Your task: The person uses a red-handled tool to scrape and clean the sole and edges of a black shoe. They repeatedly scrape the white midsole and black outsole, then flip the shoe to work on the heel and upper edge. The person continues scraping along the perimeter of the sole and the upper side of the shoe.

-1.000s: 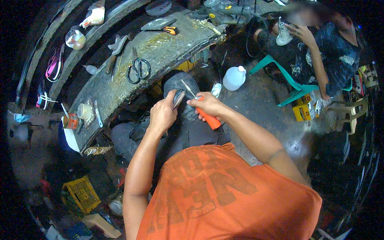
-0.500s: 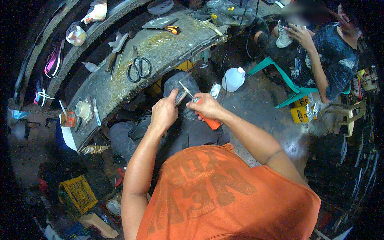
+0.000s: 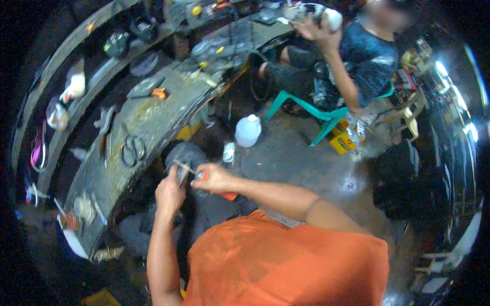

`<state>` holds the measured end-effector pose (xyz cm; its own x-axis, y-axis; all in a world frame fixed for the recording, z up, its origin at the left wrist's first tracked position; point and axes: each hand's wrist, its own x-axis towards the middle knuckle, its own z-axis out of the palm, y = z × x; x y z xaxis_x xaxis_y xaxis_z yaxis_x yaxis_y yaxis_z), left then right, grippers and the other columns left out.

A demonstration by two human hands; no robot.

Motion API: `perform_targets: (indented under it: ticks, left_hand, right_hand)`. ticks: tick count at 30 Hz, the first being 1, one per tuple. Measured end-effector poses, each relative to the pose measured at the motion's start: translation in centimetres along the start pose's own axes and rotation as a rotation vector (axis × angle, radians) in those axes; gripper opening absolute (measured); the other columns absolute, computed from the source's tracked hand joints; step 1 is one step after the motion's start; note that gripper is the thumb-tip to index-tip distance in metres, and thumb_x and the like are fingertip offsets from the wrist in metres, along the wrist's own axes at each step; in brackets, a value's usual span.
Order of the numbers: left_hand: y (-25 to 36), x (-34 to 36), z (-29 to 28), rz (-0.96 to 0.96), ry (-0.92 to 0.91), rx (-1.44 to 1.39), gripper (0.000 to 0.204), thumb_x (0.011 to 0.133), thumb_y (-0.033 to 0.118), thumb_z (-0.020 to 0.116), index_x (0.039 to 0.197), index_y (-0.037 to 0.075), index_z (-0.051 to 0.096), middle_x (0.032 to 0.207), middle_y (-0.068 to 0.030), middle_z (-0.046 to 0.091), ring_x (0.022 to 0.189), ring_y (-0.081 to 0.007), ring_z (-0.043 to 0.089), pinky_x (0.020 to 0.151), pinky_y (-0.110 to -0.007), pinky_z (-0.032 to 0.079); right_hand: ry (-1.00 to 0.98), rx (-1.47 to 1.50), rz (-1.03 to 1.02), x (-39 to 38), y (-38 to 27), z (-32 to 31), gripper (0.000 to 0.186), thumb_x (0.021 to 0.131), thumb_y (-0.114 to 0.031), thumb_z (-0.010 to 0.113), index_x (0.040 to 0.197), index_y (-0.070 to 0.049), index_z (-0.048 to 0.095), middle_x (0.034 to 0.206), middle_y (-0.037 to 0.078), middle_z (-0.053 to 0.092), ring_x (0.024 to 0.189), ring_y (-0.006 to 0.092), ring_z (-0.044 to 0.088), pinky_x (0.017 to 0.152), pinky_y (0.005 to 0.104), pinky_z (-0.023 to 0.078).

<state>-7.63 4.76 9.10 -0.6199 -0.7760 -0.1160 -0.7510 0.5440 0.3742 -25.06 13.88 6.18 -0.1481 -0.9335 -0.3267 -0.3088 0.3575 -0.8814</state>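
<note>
My left hand (image 3: pixel 170 194) is closed on a narrow grey piece (image 3: pixel 181 173), too blurred to make out exactly, above my dark-clad knee (image 3: pixel 186 150). My right hand (image 3: pixel 214 178), just right of it, grips an orange-handled tool (image 3: pixel 228 196) whose thin metal shaft reaches across to that piece. On the curved, stained bench (image 3: pixel 122 117) to the left lie black scissors (image 3: pixel 131 150), an orange-and-grey tool (image 3: pixel 158 93) and small pots (image 3: pixel 84 209).
A co-worker (image 3: pixel 370 61) sits at upper right beside a green plastic chair (image 3: pixel 326 115), holding up a white-and-dark object (image 3: pixel 332 20). A translucent jug (image 3: pixel 248 131) and a yellow box (image 3: pixel 344 140) stand on the floor. Curved shelves (image 3: pixel 99 71) line the left.
The view has swung, so my hands and the bench sit lower and further left, and the picture is blurred. The co-worker's hand has lifted higher. My hands keep their holds.
</note>
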Motion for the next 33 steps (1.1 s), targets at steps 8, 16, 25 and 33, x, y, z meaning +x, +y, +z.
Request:
perform_targets:
  ticks: [8, 16, 25, 33]
  left_hand:
    - [-1.3, 0.1, -1.1, -0.112, 0.018, -0.284, 0.068, 0.083, 0.014, 0.070, 0.142, 0.001, 0.036, 0.115, -0.0371, 0.065, 0.110, -0.0516, 0.064, 0.093, -0.052, 0.052]
    - [-2.6, -2.1, -2.3, 0.010, -0.040, -0.329, 0.081, 0.081, 0.019, 0.071, 0.151, 0.006, 0.033, 0.121, -0.0355, 0.065, 0.114, -0.0482, 0.065, 0.097, -0.048, 0.052]
    - [-2.2, -3.3, -2.0, -0.046, -0.103, -0.287, 0.101, 0.071, 0.011, 0.074, 0.160, 0.017, 0.026, 0.124, -0.0312, 0.065, 0.118, -0.0457, 0.064, 0.099, -0.049, 0.052]
    - [-1.6, -4.0, -2.3, -0.029, -0.028, -0.260, 0.093, 0.082, 0.018, 0.073, 0.161, 0.018, 0.024, 0.120, -0.0319, 0.067, 0.113, -0.0475, 0.065, 0.095, -0.050, 0.053]
  right_hand:
    - [0.058, 0.558, 0.156, 1.5, 0.1, 0.1, 0.038, 0.093, -0.041, 0.075, 0.095, -0.009, 0.055, 0.070, 0.005, 0.059, 0.051, 0.0171, 0.060, 0.042, 0.0347, 0.051]
    - [0.105, 0.838, 0.274, 2.3, 1.1, 0.8, 0.042, 0.092, -0.049, 0.072, 0.095, -0.012, 0.050, 0.075, 0.007, 0.059, 0.051, 0.0195, 0.060, 0.043, 0.0369, 0.053]
    - [0.117, 0.831, 0.274, 2.3, 1.2, 1.1, 0.042, 0.092, -0.047, 0.072, 0.095, -0.011, 0.051, 0.072, 0.007, 0.059, 0.050, 0.0196, 0.060, 0.043, 0.0354, 0.052]
    - [0.123, 0.804, 0.285, 2.1, 1.0, 1.1, 0.044, 0.091, -0.048, 0.073, 0.097, -0.010, 0.052, 0.074, 0.007, 0.059, 0.050, 0.0198, 0.060, 0.043, 0.0354, 0.052]
